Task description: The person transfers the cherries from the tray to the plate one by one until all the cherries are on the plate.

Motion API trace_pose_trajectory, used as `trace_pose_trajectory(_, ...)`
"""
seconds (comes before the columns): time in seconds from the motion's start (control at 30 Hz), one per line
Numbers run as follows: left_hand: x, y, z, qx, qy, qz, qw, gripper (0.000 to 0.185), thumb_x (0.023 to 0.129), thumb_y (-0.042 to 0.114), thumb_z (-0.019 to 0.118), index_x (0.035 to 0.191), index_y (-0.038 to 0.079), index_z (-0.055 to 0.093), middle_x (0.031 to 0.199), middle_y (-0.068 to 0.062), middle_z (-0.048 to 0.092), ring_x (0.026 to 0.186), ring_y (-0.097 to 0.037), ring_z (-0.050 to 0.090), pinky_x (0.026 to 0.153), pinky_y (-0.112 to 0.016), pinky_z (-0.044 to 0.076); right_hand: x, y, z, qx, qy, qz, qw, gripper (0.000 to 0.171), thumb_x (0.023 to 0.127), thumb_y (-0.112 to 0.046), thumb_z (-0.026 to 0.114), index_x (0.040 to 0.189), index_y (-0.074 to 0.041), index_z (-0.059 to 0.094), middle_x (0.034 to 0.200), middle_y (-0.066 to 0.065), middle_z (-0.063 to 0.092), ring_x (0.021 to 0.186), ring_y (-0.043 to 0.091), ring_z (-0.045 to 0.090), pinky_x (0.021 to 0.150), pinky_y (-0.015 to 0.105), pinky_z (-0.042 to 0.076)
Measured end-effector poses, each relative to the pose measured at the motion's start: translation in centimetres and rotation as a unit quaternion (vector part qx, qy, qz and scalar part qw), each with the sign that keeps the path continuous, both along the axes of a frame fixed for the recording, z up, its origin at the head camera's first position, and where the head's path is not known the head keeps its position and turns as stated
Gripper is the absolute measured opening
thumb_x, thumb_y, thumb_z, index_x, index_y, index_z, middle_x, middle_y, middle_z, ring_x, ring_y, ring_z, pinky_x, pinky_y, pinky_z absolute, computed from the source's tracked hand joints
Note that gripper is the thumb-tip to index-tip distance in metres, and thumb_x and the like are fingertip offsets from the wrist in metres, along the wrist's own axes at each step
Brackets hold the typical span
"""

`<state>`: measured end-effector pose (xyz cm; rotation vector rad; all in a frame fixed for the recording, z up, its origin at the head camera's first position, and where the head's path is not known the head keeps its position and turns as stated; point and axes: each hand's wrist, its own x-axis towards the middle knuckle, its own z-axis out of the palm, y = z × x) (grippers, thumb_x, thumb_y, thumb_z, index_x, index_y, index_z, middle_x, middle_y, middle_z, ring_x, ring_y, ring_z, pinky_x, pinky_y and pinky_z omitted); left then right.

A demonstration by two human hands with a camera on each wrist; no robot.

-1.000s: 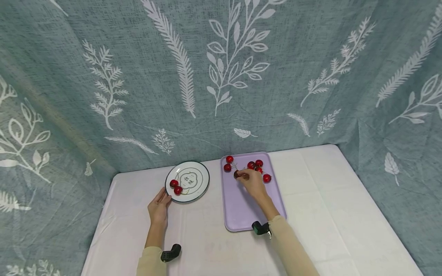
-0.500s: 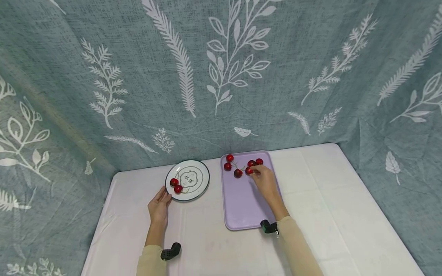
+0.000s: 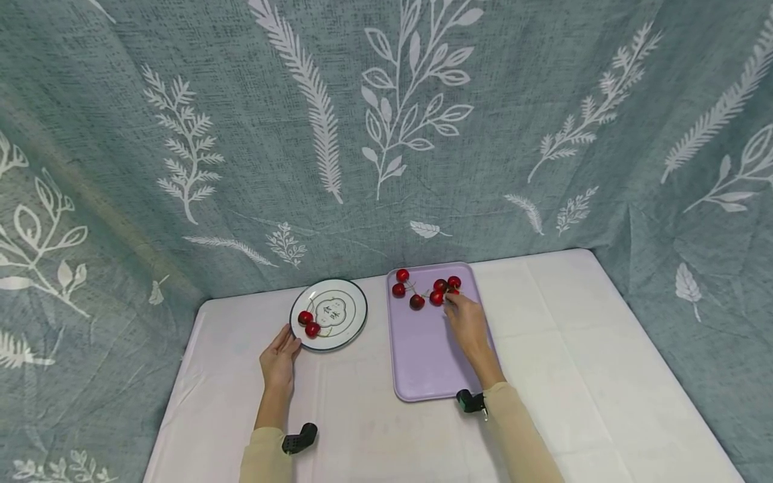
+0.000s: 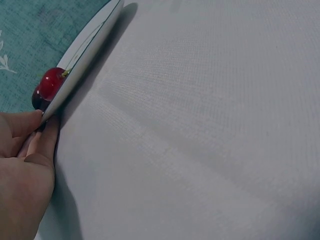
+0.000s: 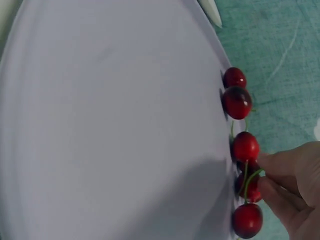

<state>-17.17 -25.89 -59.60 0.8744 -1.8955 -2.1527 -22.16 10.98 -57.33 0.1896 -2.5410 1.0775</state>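
Pale purple, the tray (image 3: 423, 355) lies under my right hand (image 3: 468, 325), its bare part stretching nearer to me than the fingertips. I count seven cherries (image 3: 417, 302) on it, red with darker patches. Three sit to the left of that hand, towards the tray's far corner; one is just left of the fingertips, two are just beyond them, and the last is partly hidden at the fingers themselves. My right fingers are bent in around that hidden one, close by a green stem (image 5: 251, 178) (I cannot tell whether I pinch it, the fruit, or neither).

My left hand (image 3: 278, 365) grips the edge of the white plate (image 3: 349, 330), thumb over the dark rim and fingers tucked beneath. Two more cherries rest on the plate, side by side, just ahead of that hand and to its right.

Both hands work above a white surface (image 3: 356, 409), well apart from each other. Ahead of them hangs a blue-green cloth (image 3: 350, 235) printed with white leaves, and behind each one my beige sleeves (image 3: 522, 429) begin.
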Motion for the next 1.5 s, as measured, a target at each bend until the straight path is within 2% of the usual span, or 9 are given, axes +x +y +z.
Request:
trace_pose_trajectory(0.17,0.2,0.0,0.1,0.0,-0.001,0.002,1.0,0.057,0.094,-0.007,0.055,0.148,0.002,0.04,0.151,-0.015,0.041,0.137,-0.023,0.042,0.097,-0.019,0.05,0.2,-0.1,-0.5,0.006,-0.006,-0.007,1.0,0.025,0.079,0.006,0.073,0.104,0.007,0.072,0.099,0.021,0.072,0.094,0.035,0.07,0.083,0.045,0.06)
trace_pose_trajectory(0.4,0.2,0.2,0.5,-0.004,-0.006,-0.006,1.0,0.056,0.095,-0.005,0.055,0.148,0.004,0.039,0.152,-0.014,0.04,0.137,-0.023,0.042,0.099,-0.02,0.049,0.2,-0.2,-0.9,0.033,-0.015,-0.022,0.999,0.02,0.08,0.003,0.075,0.099,0.003,0.074,0.089,0.016,0.073,0.082,0.031,0.07,0.07,0.043,0.06)
trace_pose_trajectory(0.6,0.2,0.1,0.5,-0.01,-0.006,-0.01,0.9999,0.056,0.096,-0.005,0.053,0.149,0.003,0.038,0.152,-0.015,0.04,0.138,-0.023,0.042,0.1,-0.02,0.049,0.2,-0.3,-1.3,0.043,-0.019,-0.018,0.999,0.018,0.08,0.002,0.075,0.098,0.0,0.076,0.084,0.012,0.073,0.079,0.029,0.07,0.069,0.044,0.06)
trace_pose_trajectory(0.87,0.3,0.1,0.5,-0.01,0.0,-0.012,0.9999,0.056,0.095,-0.006,0.054,0.149,0.002,0.038,0.153,-0.015,0.038,0.138,-0.024,0.04,0.098,-0.018,0.049,0.5,-0.4,-1.3,0.028,0.011,-0.025,0.999,0.015,0.081,0.002,0.073,0.096,0.0,0.075,0.083,0.012,0.073,0.078,0.029,0.069,0.068,0.044,0.059)
trace_pose_trajectory(1.17,0.2,0.2,0.3,-0.009,-0.003,-0.011,0.9999,0.056,0.096,-0.004,0.054,0.149,0.003,0.038,0.152,-0.014,0.04,0.138,-0.023,0.042,0.099,-0.019,0.048,0.5,-0.5,-0.8,-0.025,0.014,-0.018,0.999,0.017,0.078,0.01,0.07,0.093,0.004,0.074,0.083,0.015,0.072,0.072,0.025,0.068,0.065,0.036,0.061)
trace_pose_trajectory(1.5,0.2,0.2,0.3,-0.006,0.001,-0.008,0.9999,0.056,0.095,-0.004,0.055,0.149,0.003,0.038,0.152,-0.015,0.04,0.137,-0.023,0.042,0.097,-0.017,0.05,0.6,-0.5,-0.2,-0.108,-0.031,-0.017,0.993,0.02,0.08,0.009,0.069,0.099,0.005,0.074,0.091,0.016,0.073,0.078,0.027,0.071,0.072,0.035,0.063)
